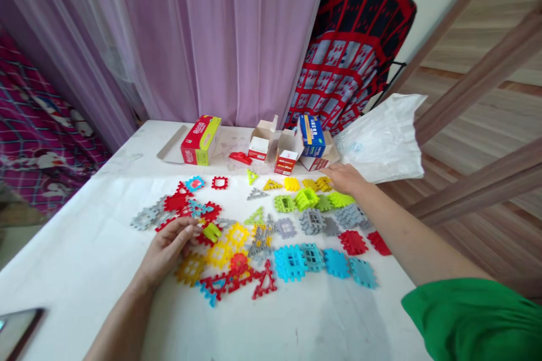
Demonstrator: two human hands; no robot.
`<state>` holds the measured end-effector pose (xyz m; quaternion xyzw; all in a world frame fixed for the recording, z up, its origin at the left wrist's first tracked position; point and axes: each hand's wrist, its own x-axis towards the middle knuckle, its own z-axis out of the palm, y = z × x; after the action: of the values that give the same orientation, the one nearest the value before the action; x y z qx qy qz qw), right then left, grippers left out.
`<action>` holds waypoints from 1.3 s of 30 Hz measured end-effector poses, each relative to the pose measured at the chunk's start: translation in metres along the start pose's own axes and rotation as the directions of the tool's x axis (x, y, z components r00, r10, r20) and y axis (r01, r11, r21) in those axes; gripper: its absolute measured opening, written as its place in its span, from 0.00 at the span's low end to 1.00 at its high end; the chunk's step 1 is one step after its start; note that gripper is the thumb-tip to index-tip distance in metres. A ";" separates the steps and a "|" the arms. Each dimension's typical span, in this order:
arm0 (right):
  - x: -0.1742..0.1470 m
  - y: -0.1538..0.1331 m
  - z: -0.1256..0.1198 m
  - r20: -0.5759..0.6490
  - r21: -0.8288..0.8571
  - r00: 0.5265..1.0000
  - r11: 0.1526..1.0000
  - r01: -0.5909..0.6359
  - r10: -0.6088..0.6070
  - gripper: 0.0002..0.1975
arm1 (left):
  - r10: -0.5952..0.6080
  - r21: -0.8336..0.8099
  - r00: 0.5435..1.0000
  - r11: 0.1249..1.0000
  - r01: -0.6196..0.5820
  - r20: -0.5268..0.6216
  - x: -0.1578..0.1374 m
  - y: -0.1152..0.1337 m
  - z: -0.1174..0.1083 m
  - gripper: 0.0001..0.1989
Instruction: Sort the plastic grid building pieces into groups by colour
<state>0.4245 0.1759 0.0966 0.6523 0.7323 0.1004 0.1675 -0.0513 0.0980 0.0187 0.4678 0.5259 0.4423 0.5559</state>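
Observation:
Many interlocking plastic building pieces lie on the white table. My left hand (175, 245) is closed, fingers curled, with a lime-green building piece (211, 232) at its fingertips over the mixed pile of red, grey, blue and yellow pieces (237, 234). At the far right of the sorted rows, my right hand (348, 179) reaches out with its fingers stretched, beside the yellow square pieces (324, 183); its thumb is close to them. Nearer me are rows of lime-green pieces (306, 198), grey pieces (312, 221), red pieces (353, 242) and blue pieces (290, 263).
Along the table's back edge stand a pink-and-yellow box (200, 140), two small open boxes (258, 148) and a blue box (311, 134). A white bag (381, 141) lies at the back right. A dark-edged device (19, 333) is at the near left.

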 end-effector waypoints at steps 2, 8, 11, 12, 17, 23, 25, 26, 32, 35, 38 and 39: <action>-0.004 -0.017 -0.010 -0.064 0.011 0.997 0.999 0.040 -0.040 0.24 | 0.022 -0.043 1.000 0.999 -0.022 -0.005 0.000 -0.001 0.001 0.31; -0.021 -0.114 -0.064 -0.208 0.134 0.964 0.971 0.196 -0.166 0.18 | 0.038 -0.230 0.999 0.972 -0.043 -0.025 0.003 -0.004 -0.006 0.25; -0.036 -0.180 -0.087 -0.326 0.272 0.931 0.927 0.258 -0.164 0.15 | 0.004 -0.415 0.999 0.910 -0.017 -0.032 0.005 -0.003 -0.012 0.22; -0.042 -0.203 -0.091 -0.359 0.318 0.918 0.902 0.290 -0.169 0.14 | -0.013 -0.471 1.000 0.882 0.001 -0.024 0.005 -0.003 -0.014 0.21; -0.076 -0.300 -0.093 -0.338 0.400 0.874 0.787 0.469 -0.349 0.10 | -0.015 -0.614 1.000 0.789 0.020 0.014 0.007 -0.002 -0.025 0.15; -0.098 -0.344 -0.081 -0.248 0.323 0.886 0.829 0.456 -0.391 0.17 | -0.002 -0.699 1.000 0.715 0.000 -0.002 0.009 -0.005 -0.030 0.14; -0.097 -0.346 -0.081 -0.234 0.299 0.895 0.848 0.438 -0.380 0.13 | -0.015 -0.716 1.000 0.698 0.006 -0.006 0.009 -0.004 -0.030 0.13; -0.096 -0.346 -0.081 -0.231 0.296 0.897 0.851 0.434 -0.378 0.11 | -0.019 -0.724 1.000 0.690 0.010 -0.004 0.009 -0.004 -0.029 0.12; -0.082 -0.335 -0.074 -0.224 0.725 0.974 0.661 0.193 -0.039 0.13 | -0.003 -0.689 1.000 0.725 0.014 0.017 0.008 -0.003 -0.024 0.13; -0.078 -0.330 -0.064 -0.028 0.993 0.985 0.118 0.008 0.169 0.14 | 0.055 -0.638 0.998 0.770 -0.015 0.043 0.007 -0.005 -0.019 0.17; -0.077 -0.331 -0.058 0.166 0.936 0.968 -0.340 -0.094 0.190 0.18 | 0.080 -0.547 0.989 0.837 0.001 0.125 0.005 -0.008 -0.012 0.21; -0.077 -0.332 -0.057 0.188 0.910 0.964 -0.403 -0.098 0.190 0.18 | 0.069 -0.500 0.984 0.865 0.023 0.164 0.004 -0.009 -0.010 0.22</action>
<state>0.1039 0.0606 0.0368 0.5885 0.4010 -0.5108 -0.4817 -0.0606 0.1013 0.0088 0.3513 0.3363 0.5267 0.6971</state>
